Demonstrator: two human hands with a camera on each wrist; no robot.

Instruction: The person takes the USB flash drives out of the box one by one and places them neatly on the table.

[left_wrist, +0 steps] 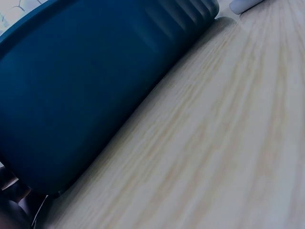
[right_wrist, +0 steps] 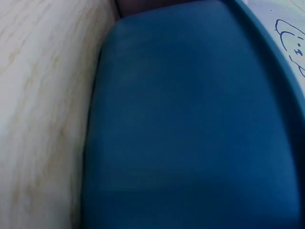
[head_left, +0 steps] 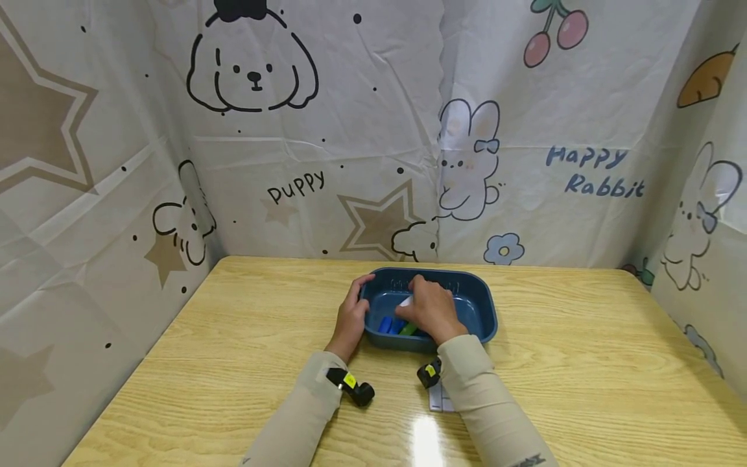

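A dark blue plastic bin (head_left: 480, 295) sits on the table, and its outer wall (left_wrist: 95, 86) fills much of the left wrist view. My left hand (head_left: 348, 319) grips the bin's left end, thumb and fingers at the rim. Reaching inside, my right hand (head_left: 433, 308) pinches a small white piece (head_left: 406, 301) between thumb and fingers; its full shape is hidden. Blue pieces (head_left: 385, 324) and a green piece (head_left: 408, 329) lie on the bin floor beside and below that hand. In the right wrist view the bin's wall (right_wrist: 186, 114) hides the right hand.
A flat white item with dark lines (head_left: 436, 398) lies on the wooden table (head_left: 262, 324), partly under the right forearm. Beyond the table's back edge hangs a printed curtain (head_left: 350, 130), with more along both sides. Small black cameras (head_left: 363, 393) are strapped to both wrists.
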